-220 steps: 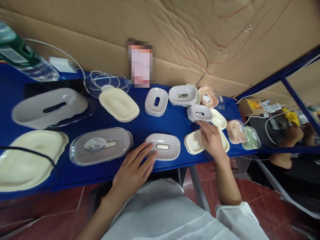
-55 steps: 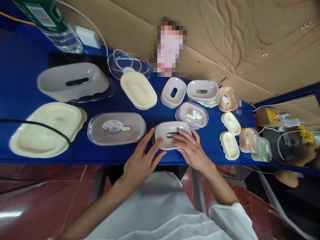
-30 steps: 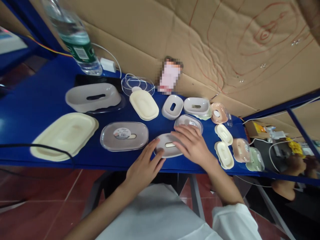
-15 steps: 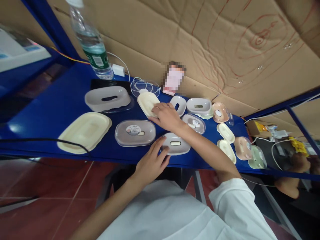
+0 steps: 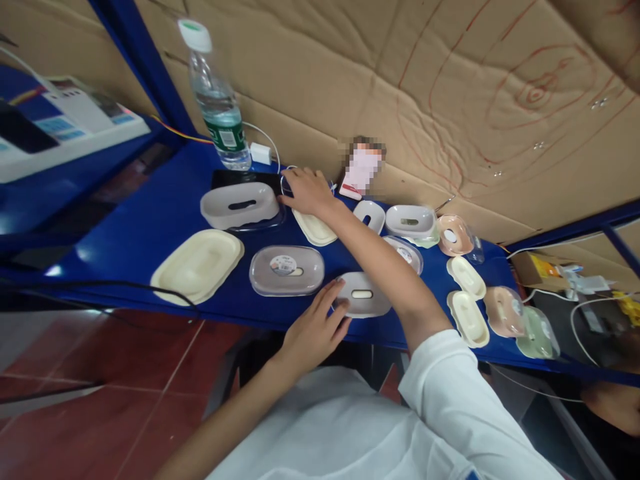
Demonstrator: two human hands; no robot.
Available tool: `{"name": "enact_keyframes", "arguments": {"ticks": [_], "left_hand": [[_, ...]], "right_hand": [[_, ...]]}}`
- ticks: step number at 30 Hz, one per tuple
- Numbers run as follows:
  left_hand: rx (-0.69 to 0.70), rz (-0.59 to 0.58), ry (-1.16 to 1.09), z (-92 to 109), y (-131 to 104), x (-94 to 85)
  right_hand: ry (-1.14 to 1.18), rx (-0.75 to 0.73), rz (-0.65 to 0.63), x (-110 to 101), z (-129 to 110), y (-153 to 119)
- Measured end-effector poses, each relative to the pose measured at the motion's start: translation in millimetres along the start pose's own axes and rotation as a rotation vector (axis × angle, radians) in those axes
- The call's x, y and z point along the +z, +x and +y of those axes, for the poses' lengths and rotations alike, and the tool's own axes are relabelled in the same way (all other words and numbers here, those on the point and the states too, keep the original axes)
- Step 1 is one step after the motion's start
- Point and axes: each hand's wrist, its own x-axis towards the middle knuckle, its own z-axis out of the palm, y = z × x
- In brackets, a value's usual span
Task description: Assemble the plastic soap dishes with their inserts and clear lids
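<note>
My left hand (image 5: 323, 327) rests with its fingers spread at the left edge of a small grey soap dish (image 5: 377, 303) with a slotted middle. My right hand (image 5: 309, 192) is stretched over the back of the table, fingers extended and thumb apart, above a cream tray (image 5: 317, 230) and beside the right end of a larger grey slotted tray (image 5: 225, 210). It partly hides a clear round piece with a white cable behind it. A grey dish under a clear lid (image 5: 313, 277), with a round label, lies left of my left hand. Whether the right fingertips touch anything, I cannot tell.
A large cream tray (image 5: 195, 257) lies at front left, crossed by a black cable. A water bottle (image 5: 225, 127) and a phone (image 5: 361, 167) stand against the cardboard. Grey, peach (image 5: 453, 235), cream and green (image 5: 537, 333) dishes sit on the right. Another person's arm (image 5: 613, 407) shows at far right.
My right hand has left the cream tray's surface and moved back and left over the clear round piece. My left hand stays by the grey soap dish. The view has shifted slightly.
</note>
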Motion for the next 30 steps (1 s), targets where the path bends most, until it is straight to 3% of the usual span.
{"name": "enact_keyframes", "arguments": {"ticks": [5, 9, 12, 16, 20, 23, 25, 27, 30], "left_hand": [[-0.005, 0.0, -0.004, 0.2, -0.4, 0.2], [-0.001, -0.003, -0.002, 0.0, -0.8, 0.3], [0.0, -0.003, 0.007, 0.0, -1.0, 0.6], [0.011, 0.002, 0.023, 0.1, 0.0, -0.5], [0.023, -0.01, 0.036, -0.1, 1.9, -2.5], [0.023, -0.003, 0.042, 0.1, 2.3, -1.9], [0.013, 0.015, 0.043, 0.7, 1.6, -1.1], [-0.02, 0.051, 0.023, 0.9, 0.1, -1.3], [-0.068, 0.052, -0.083, 0.1, -2.7, -4.2]], "right_hand": [[-0.026, 0.047, -0.003, 9.4, -13.8, 13.5], [0.105, 0.082, 0.008, 6.5, -14.4, 15.1], [0.17, 0.095, 0.075, -8.6, -5.7, 8.9], [0.465, 0.011, 0.298, -42.5, 22.8, -21.7], [0.886, -0.123, 0.524, -75.9, 53.5, -103.7], [1.113, -0.011, 0.606, -82.0, 58.7, -197.1], [1.231, 0.131, 0.559, -69.4, 53.9, -260.2], [1.347, 0.311, 0.497, -43.3, 47.2, -313.0], [1.376, 0.556, 0.565, 8.2, 38.4, -363.1]]}}
